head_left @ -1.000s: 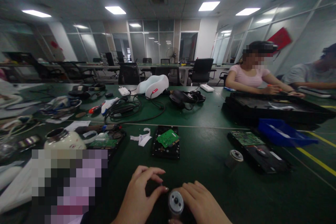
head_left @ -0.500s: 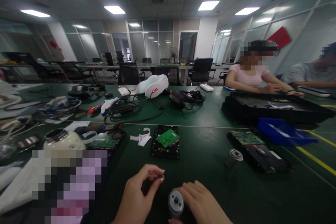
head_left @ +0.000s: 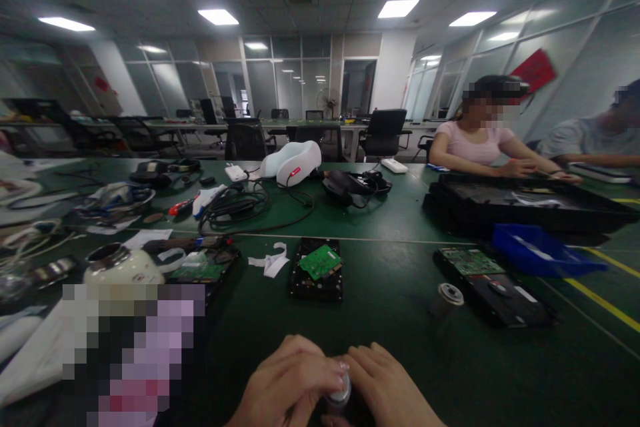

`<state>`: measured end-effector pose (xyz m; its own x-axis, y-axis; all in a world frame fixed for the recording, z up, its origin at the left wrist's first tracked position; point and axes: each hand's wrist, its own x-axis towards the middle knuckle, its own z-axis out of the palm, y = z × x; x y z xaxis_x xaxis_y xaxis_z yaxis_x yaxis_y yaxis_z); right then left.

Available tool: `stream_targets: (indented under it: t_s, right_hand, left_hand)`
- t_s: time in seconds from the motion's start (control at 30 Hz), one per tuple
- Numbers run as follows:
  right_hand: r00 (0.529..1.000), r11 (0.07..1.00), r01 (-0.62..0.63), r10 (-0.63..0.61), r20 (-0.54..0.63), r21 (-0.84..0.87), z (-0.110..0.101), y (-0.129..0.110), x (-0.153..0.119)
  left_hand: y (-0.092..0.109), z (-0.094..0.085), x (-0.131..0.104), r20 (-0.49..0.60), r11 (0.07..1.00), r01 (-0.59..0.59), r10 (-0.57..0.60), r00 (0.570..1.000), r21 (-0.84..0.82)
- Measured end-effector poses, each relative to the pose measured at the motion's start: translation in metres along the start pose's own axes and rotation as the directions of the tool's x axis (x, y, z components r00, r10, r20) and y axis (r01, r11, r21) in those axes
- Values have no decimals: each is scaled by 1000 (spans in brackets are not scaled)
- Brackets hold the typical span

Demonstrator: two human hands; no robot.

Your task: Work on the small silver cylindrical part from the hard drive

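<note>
Left fingers (head_left: 325, 372) over metal cylinder (head_left: 340, 399); right fingers (head_left: 361, 360) around it.

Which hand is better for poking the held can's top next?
The left hand, probably: its fingers are over the top of the metal can, while the right hand holds its side.

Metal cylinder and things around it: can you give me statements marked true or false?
The left hand partly covers the metal cylinder. True.
A green circuit board lies on the middle black drive. True.
The right hand rests on that board. False: it is against the metal cylinder.
The second cylinder stands left of that drive. False: it stands right of it.
The small tray is red. False: it is blue.
</note>
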<state>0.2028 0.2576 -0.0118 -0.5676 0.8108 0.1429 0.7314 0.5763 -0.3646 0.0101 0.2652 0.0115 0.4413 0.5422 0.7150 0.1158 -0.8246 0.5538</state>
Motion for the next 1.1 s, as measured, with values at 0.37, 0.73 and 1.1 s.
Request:
stream_targets:
  t_s: [0.37,0.73,1.1]
  right_hand:
    - [1000,1000,-4,4,15,6,-2,-1,0]
    - [1000,1000,4,-3,-25,4,1,1,-1]
    - [999,1000,-5,5,-45,6,5,1,-1]
  left_hand:
    - [8,-3,-2,118,973,227,-231,966,47]
    - [5,2,-9,60,958,284,-286,956,45]
    - [9,4,0,15,901,426,-426,905,-83]
